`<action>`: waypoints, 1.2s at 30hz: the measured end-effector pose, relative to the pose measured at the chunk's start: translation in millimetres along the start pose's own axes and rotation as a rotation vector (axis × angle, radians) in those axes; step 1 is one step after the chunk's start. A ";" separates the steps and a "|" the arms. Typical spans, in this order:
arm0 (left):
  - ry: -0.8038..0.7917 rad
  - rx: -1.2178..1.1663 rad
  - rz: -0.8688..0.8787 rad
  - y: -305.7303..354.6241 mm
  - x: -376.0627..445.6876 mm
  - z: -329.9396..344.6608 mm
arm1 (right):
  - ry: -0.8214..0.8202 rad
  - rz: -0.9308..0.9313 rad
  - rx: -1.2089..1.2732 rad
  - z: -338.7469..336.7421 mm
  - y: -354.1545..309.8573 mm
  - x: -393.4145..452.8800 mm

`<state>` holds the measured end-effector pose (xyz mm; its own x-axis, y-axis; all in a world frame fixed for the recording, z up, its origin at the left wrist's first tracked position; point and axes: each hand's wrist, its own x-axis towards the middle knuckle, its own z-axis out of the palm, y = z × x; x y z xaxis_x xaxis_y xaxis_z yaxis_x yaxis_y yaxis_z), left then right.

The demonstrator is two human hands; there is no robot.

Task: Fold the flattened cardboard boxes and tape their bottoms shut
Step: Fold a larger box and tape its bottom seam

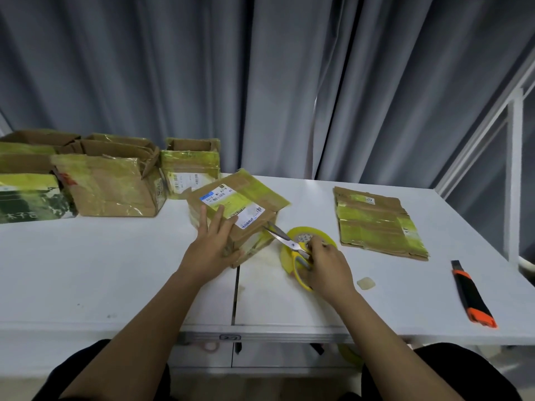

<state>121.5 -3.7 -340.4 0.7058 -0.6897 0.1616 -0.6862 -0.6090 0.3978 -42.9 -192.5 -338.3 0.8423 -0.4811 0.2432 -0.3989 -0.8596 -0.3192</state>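
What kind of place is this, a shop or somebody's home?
Probably a makeshift packing station, neither clearly: a white folding table before grey curtains, with reused cardboard boxes, yellow tape and scissors.

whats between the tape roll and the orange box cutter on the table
In the head view, only a small pale scrap lies on the bare white table between the tape roll and box cutter.

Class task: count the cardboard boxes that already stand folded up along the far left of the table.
4, though others may be hidden behind: one at the far-left back, a green printed one in front of it, a large one beside them, and a smaller one furthest right.
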 end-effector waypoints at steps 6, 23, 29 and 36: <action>0.037 -0.002 0.002 -1.9 2.2 4.7 | 0.024 -0.016 -0.114 -44.4 -3.8 6.0; 0.065 0.117 0.066 5.7 6.4 2.0 | -0.572 -0.217 -0.923 -71.1 -112.7 56.8; 0.166 0.163 0.162 6.0 7.3 3.1 | -0.585 -0.263 -1.034 -55.8 -121.0 62.6; 0.137 0.197 0.139 9.2 4.6 -0.6 | -0.440 -0.407 -1.004 -58.5 -101.2 57.3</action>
<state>118.5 -12.3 -335.5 0.6103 -0.7210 0.3282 -0.7898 -0.5856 0.1823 24.5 -143.1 -238.5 0.9484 -0.2070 -0.2400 -0.0124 -0.7811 0.6243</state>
